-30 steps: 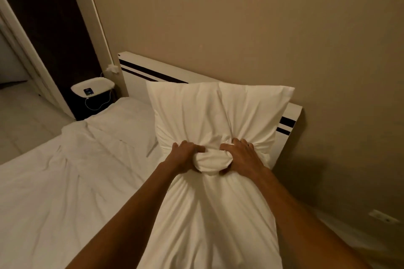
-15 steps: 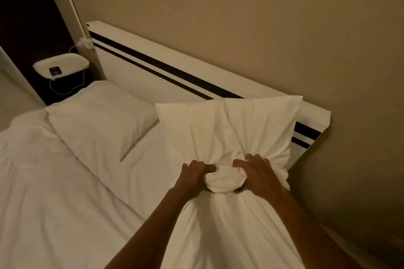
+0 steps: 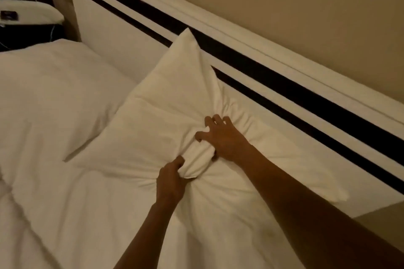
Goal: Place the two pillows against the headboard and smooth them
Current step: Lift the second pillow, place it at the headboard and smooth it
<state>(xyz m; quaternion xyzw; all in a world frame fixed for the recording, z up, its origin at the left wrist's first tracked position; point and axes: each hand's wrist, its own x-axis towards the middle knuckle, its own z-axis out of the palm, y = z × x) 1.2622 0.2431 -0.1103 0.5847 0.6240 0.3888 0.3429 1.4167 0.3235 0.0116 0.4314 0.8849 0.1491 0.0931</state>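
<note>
Near pillow point(image 3: 166, 105): lying by headboard point(image 3: 122, 35); left hand point(image 3: 171, 183) and right hand point(image 3: 225, 140) both gripping its bunched middle, apparently tightly. Far pillow point(image 3: 54, 94): lying beside.

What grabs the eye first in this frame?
Two bare hands at centre: the left hand and right hand bunch a fold of the near pillow in a tight grip as it lies by the headboard, whose two dark stripes run diagonally. The second pillow lies flat at left.
</note>
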